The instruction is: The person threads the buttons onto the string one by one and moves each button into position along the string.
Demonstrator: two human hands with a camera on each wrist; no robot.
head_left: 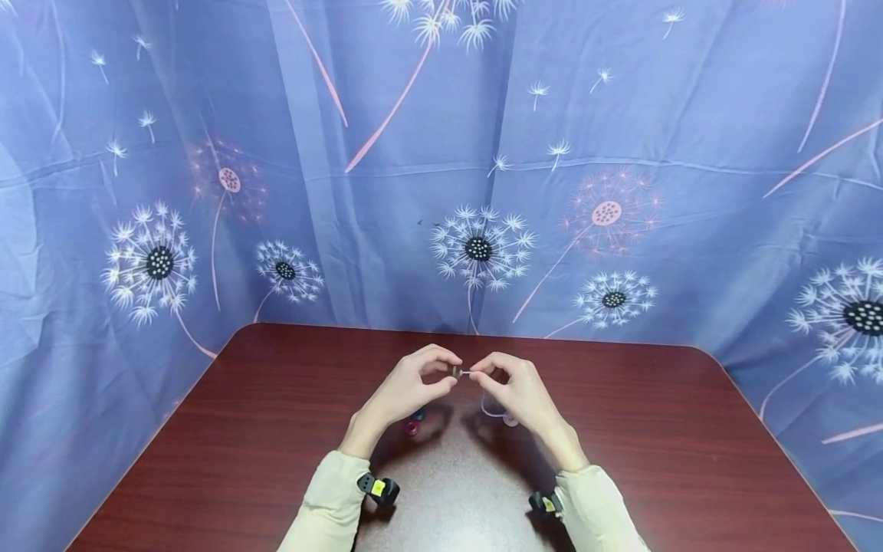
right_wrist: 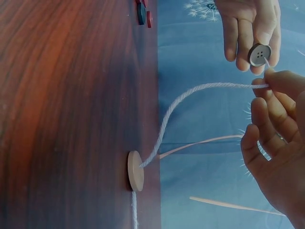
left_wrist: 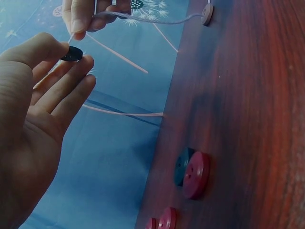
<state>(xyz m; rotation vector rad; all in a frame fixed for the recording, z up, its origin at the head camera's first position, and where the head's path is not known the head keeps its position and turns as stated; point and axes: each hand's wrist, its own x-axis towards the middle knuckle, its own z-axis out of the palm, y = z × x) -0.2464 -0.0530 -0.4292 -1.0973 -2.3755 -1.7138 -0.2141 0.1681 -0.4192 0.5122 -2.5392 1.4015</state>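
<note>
Between thumb and fingertips, my left hand (head_left: 408, 387) pinches a dark round button (right_wrist: 259, 55) with small holes in its middle. My right hand (head_left: 519, 389) pinches a white cord (right_wrist: 209, 86) close to its tip, and that tip meets the button's face at a hole. From the right fingers the cord curves down to a pale, light-coloured button (right_wrist: 136, 171) at the table, passing through it and running on beyond. Both hands are raised over the table, fingertips nearly together.
Below my left hand, a red button (left_wrist: 196, 175) leans against a dark teal button (left_wrist: 182, 167) on the brown table (head_left: 662, 445). More red buttons (left_wrist: 167, 220) lie nearby. A blue curtain (head_left: 386, 253) with dandelion prints hangs behind the table and along its sides.
</note>
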